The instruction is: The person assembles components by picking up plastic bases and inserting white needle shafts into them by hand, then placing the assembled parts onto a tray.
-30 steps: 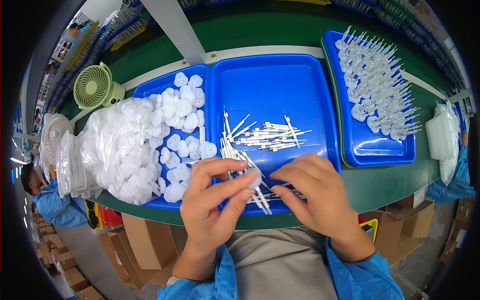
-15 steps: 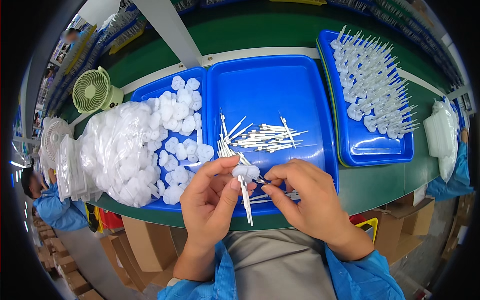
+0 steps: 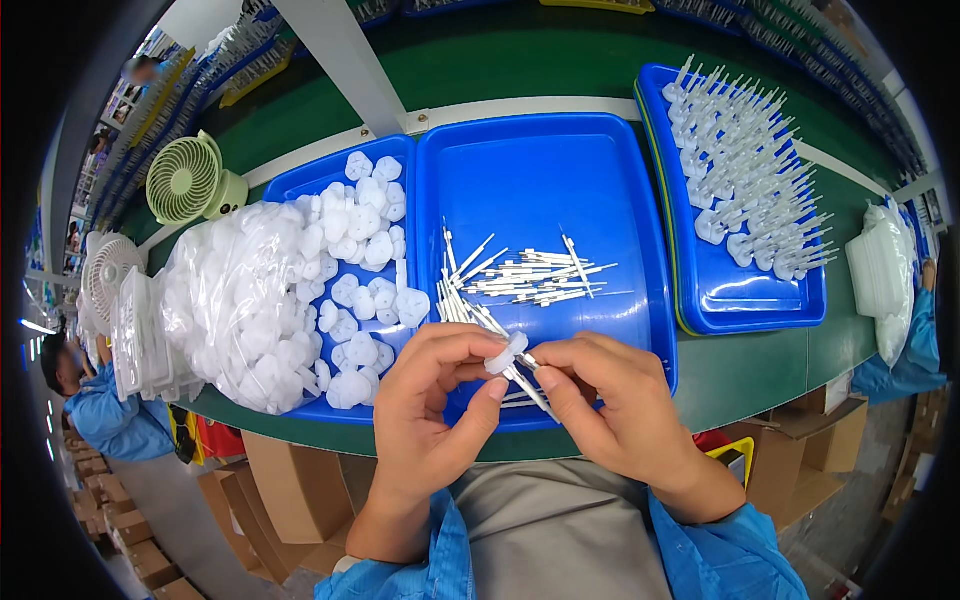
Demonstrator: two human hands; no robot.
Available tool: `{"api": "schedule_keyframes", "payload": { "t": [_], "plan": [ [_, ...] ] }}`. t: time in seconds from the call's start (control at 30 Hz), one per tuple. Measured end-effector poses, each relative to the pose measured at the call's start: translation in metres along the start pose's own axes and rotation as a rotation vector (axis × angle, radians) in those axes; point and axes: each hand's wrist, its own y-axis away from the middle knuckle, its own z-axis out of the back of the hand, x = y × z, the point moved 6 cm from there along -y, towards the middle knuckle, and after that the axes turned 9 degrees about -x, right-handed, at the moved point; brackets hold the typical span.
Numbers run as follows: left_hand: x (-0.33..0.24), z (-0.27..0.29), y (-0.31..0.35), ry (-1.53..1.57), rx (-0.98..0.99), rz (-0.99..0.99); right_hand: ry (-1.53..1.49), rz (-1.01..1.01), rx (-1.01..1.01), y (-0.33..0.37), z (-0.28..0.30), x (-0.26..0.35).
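My left hand [image 3: 432, 405] pinches a translucent white lobed plastic piece [image 3: 506, 355] between thumb and fingertips, above the near edge of the middle blue tray [image 3: 540, 160]. White rods [image 3: 533, 393] slant down and right below that piece; whether they are joined to it I cannot tell. Close on its right side, my right hand [image 3: 625, 400] has thumb and forefinger closed on the end of a thin white rod [image 3: 530, 363], mostly hidden by the fingers. Behind my hands, a loose pile of white rods [image 3: 540, 275] lies in the tray.
At left, a blue tray [image 3: 400, 150] and a clear bag [image 3: 230, 290] hold many lobed pieces. A stacked tray [image 3: 740, 305] at right bears rows of lobed pieces with upright rods. A green fan [image 3: 183, 180] stands back left. Cardboard boxes [image 3: 300, 490] sit below the green table.
The lobed piece has tilted and moved slightly right, and the rods below it now slant right instead of hanging nearly straight. My right fingers have come closer to the piece.
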Motion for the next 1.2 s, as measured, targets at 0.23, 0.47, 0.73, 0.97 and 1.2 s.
{"api": "schedule_keyframes", "payload": {
  "t": [0.23,0.47,0.73,0.97,1.2],
  "plan": [
    [0.009,0.002,0.003,0.048,-0.052,0.054,0.011,0.061,0.060,0.003,-0.004,0.001],
    [0.014,0.004,0.004,-0.019,-0.055,0.024,0.047,0.118,-0.025,0.009,-0.007,0.005],
    [0.004,0.000,0.003,-0.227,-0.026,-0.106,0.175,0.223,-0.006,0.004,-0.012,0.007],
    [0.002,0.005,0.001,-0.116,-0.017,-0.237,0.108,0.241,-0.040,0.003,-0.010,0.008],
    [-0.009,0.002,0.001,0.096,-0.188,-0.143,0.098,0.310,-0.111,0.006,-0.008,0.014]
  ]
}}
